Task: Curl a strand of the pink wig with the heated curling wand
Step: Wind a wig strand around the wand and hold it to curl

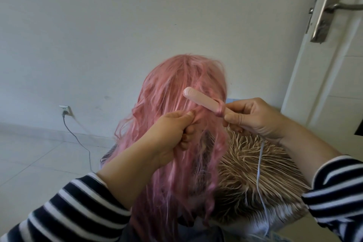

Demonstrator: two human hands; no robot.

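Observation:
The long pink wig (172,84) hangs from a stand in the middle of the view, its back toward me. My right hand (253,120) grips the handle of the pale pink curling wand (202,100), whose barrel points up and left across the wig. One loop of a pink strand (220,109) is wound round the barrel close to my fingers. My left hand (172,133) pinches that strand between thumb and fingers just below the barrel, with the other fingers curled.
A shaggy beige fringed cover (255,179) lies right of the wig. The wand's white cord (260,173) drops across it. A grey cable (78,139) runs from a wall socket (65,111) down to the tiled floor. A white door with a metal handle (326,12) stands at right.

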